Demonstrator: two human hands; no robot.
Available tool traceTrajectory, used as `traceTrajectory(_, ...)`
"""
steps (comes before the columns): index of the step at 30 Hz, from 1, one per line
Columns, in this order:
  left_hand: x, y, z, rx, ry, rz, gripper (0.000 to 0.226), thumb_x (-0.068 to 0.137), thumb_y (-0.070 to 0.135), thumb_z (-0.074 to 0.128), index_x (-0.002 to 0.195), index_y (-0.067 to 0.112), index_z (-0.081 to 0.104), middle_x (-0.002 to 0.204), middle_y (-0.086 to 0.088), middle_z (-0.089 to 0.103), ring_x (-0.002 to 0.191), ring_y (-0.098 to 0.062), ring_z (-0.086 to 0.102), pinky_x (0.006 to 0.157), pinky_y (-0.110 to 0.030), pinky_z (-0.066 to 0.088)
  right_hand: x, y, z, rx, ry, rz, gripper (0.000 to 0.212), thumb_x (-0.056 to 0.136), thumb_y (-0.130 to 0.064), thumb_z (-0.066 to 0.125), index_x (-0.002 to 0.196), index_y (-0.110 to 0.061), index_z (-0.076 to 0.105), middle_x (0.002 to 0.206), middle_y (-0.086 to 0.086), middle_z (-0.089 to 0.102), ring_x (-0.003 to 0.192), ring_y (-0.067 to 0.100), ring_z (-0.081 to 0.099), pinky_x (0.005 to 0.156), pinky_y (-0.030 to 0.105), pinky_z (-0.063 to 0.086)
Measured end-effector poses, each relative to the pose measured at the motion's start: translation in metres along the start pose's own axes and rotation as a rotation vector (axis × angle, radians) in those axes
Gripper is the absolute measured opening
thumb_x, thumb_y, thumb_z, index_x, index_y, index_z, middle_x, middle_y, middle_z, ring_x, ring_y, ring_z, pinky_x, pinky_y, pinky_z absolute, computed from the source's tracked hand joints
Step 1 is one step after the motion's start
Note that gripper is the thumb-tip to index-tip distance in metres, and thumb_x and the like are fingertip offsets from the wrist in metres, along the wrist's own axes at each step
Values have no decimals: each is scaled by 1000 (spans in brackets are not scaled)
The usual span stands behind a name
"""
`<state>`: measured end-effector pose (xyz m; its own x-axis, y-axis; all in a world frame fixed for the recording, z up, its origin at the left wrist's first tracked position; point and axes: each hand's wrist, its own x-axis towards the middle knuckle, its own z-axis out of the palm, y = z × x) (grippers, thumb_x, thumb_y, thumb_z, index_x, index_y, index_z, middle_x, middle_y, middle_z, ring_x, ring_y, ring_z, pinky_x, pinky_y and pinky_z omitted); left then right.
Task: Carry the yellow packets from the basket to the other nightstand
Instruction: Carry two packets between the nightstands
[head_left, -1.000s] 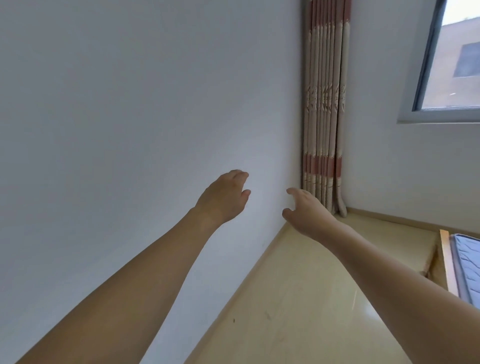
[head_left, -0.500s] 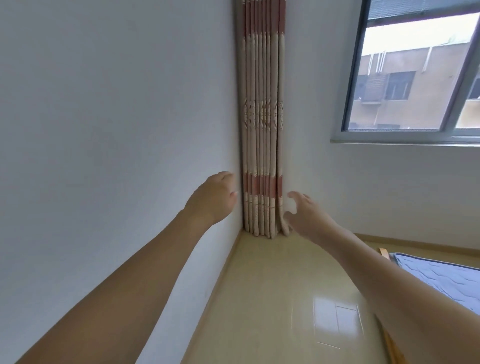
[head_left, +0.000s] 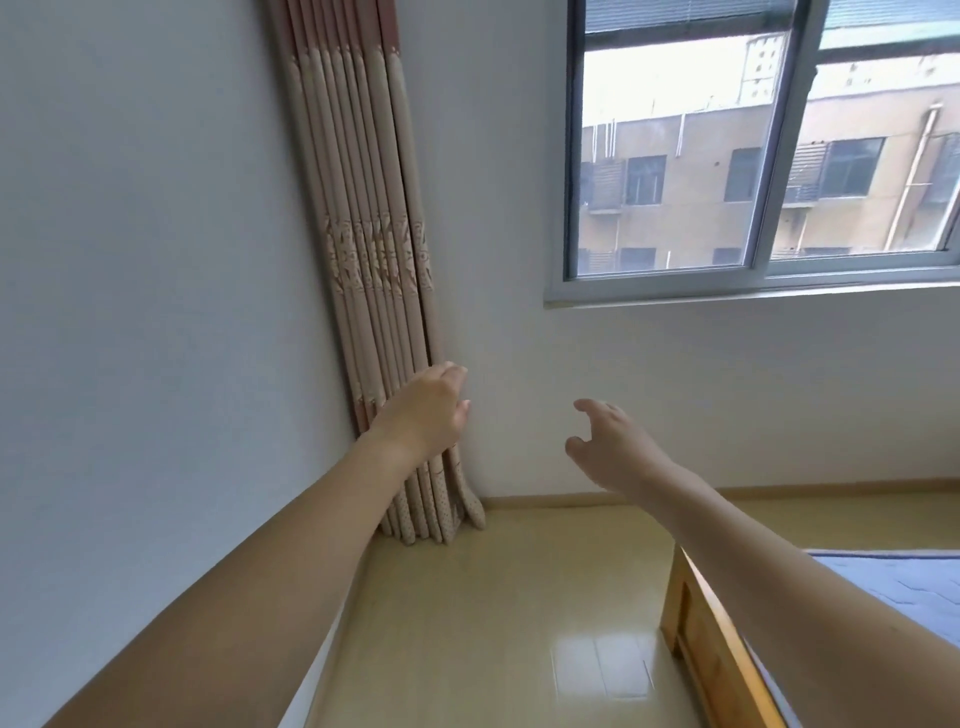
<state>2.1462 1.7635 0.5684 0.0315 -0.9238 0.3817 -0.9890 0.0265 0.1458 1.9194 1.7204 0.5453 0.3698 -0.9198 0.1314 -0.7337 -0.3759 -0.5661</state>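
Mid-air: two hands, left (head_left: 426, 415), right (head_left: 615, 449) | both empty, fingers loose

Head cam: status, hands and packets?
Left hand open, empty. Right hand open, empty. No packets, basket or nightstand in view. Ahead: curtain in the corner, bed frame at right, bare floor between.

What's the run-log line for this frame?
left hand: empty, open | right hand: empty, open | packets, basket, nightstand: not in view | facing: curtain, window
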Motion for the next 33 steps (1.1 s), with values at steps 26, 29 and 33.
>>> traceTrajectory(26, 620, 14, 253, -210, -1, 280, 48, 97, 20, 52, 142, 6, 44, 147, -9, 46, 136, -25, 41, 112, -32, 31, 548, 225, -90, -1, 261, 218, 57, 91, -17, 50, 146, -8, 35, 150, 8, 38, 139, 19, 34, 110, 26, 27)
traceTrajectory(29, 679, 43, 297, -234, -51, 338, 48, 96, 22, 53, 141, 7, 46, 146, -8, 47, 135, -24, 42, 112, -32, 33, 590, 273, -104, -19, 243, 297, 59, 91, -17, 50, 147, -8, 34, 151, 8, 37, 141, 19, 32, 112, 27, 25)
traceTrajectory(33, 753, 86, 361, -273, -103, 418, 49, 96, 22, 53, 142, 6, 45, 146, -8, 46, 136, -23, 41, 113, -29, 31, 646, 346, -127, -31, 268, 403, 59, 91, -19, 50, 147, -10, 33, 151, 7, 36, 140, 20, 33, 112, 31, 27)
